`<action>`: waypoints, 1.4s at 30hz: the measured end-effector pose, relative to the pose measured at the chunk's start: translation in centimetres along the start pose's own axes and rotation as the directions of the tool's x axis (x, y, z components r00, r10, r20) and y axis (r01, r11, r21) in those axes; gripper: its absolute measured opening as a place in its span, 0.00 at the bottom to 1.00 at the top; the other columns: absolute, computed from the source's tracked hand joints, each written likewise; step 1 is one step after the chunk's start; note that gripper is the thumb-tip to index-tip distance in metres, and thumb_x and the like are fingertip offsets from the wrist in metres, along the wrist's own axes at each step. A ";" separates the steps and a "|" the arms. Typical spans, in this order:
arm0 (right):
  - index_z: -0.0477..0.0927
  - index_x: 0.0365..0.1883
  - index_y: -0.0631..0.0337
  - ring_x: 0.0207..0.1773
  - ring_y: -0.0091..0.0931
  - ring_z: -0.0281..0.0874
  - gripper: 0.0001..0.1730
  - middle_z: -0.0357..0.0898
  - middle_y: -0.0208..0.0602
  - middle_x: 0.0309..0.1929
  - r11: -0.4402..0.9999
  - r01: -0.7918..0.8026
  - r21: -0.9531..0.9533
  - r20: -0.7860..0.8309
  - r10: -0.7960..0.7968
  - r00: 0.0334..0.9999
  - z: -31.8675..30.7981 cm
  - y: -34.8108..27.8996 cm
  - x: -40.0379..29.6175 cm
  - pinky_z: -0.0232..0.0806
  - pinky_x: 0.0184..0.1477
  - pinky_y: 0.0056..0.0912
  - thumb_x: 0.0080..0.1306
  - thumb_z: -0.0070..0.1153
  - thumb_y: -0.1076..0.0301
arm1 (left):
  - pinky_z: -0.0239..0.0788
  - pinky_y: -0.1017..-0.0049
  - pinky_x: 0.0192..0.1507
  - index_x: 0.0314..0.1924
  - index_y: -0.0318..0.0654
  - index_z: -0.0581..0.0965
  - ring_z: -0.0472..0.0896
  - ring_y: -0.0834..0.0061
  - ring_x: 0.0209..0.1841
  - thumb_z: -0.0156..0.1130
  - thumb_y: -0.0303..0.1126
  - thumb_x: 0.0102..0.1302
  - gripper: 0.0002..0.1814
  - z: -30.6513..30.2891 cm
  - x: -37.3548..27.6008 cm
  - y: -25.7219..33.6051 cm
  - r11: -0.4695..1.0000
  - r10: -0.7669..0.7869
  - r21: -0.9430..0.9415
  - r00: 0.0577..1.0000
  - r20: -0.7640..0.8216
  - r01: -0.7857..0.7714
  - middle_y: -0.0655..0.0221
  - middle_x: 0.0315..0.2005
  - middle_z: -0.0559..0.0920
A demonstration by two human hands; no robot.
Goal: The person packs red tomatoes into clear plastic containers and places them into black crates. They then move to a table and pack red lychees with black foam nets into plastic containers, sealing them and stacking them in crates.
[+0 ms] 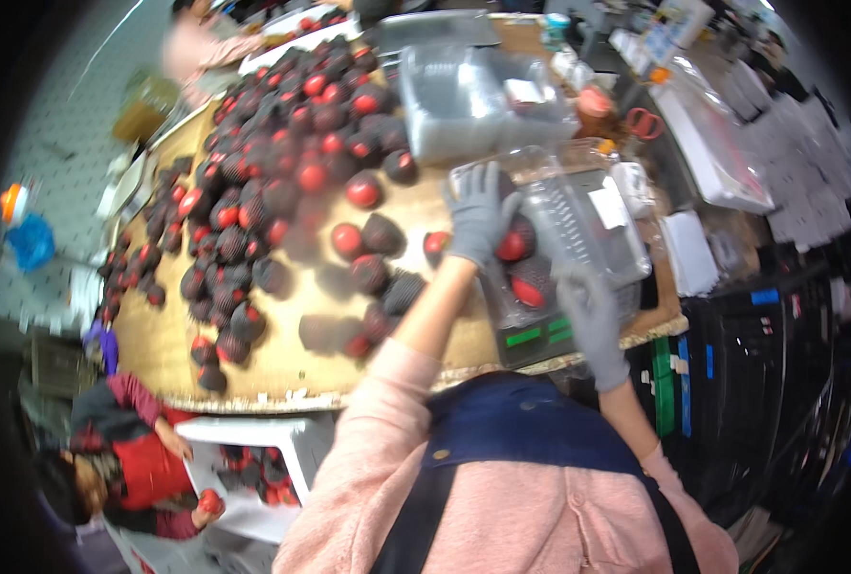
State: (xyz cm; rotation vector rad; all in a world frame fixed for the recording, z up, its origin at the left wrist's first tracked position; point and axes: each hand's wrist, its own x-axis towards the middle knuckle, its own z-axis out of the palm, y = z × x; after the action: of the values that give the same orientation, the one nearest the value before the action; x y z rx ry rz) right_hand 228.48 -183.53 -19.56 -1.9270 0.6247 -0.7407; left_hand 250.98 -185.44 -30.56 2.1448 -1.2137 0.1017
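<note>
Grey gloves cover both hands. My left hand (pixel 479 212) lies with its fingers spread over the far end of a clear plastic tray, on or just above a dark-netted fruit there. Red fruits in black foam nets (pixel 531 283) fill the nearer part of this tray, which rests on a digital scale (pixel 537 336) with a lit green display. My right hand (pixel 587 294), blurred, is at the tray's right side, by the edge of a clear clamshell lid (pixel 558 215); whether it grips the plastic cannot be told. More netted red fruits (pixel 368 273) lie left of the scale.
A large heap of netted fruits (pixel 232 215) covers the table's left side. Stacked clear containers (pixel 454 100) stand at the back, with red-handled scissors (pixel 644 123) farther right. A co-worker at lower left holds a red fruit beside a white foam box (pixel 296 459); another person is at upper left.
</note>
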 end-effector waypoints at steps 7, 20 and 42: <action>0.73 0.58 0.52 0.73 0.46 0.54 0.23 0.61 0.41 0.70 0.692 0.515 -0.506 0.406 -0.335 0.850 5.2 9.3 13.6 0.50 0.72 0.51 0.68 0.55 0.55 | 0.62 0.60 0.65 0.57 0.35 0.74 0.71 0.53 0.62 0.55 0.20 0.63 0.21 -7.2 -11.8 3.5 0.966 -0.031 -0.255 0.964 -0.263 -0.039 0.56 0.57 0.75; 0.74 0.58 0.59 0.72 0.37 0.60 0.19 0.63 0.41 0.69 0.948 0.173 -0.268 0.019 -0.174 0.985 4.6 7.3 8.5 0.55 0.72 0.39 0.68 0.53 0.73 | 0.62 0.65 0.63 0.60 0.29 0.71 0.73 0.55 0.60 0.74 0.53 0.52 0.44 -13.1 -26.9 -25.0 0.586 -0.773 -0.024 0.550 -0.315 0.810 0.46 0.54 0.76; 0.79 0.51 0.62 0.66 0.34 0.69 0.11 0.74 0.41 0.59 0.956 0.007 -0.294 -0.461 -0.148 0.875 -7.1 4.6 2.9 0.60 0.67 0.35 0.71 0.51 0.76 | 0.39 0.41 0.69 0.61 0.38 0.68 0.69 0.56 0.59 0.71 0.52 0.52 0.41 1.1 0.3 7.0 0.976 0.203 0.047 0.971 0.130 -0.211 0.56 0.52 0.73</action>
State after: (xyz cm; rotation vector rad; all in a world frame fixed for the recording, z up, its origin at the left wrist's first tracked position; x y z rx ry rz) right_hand 224.80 -191.63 -20.41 -2.0458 1.0059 -1.2607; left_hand 245.37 -188.78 -27.74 2.0955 -1.5236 0.0974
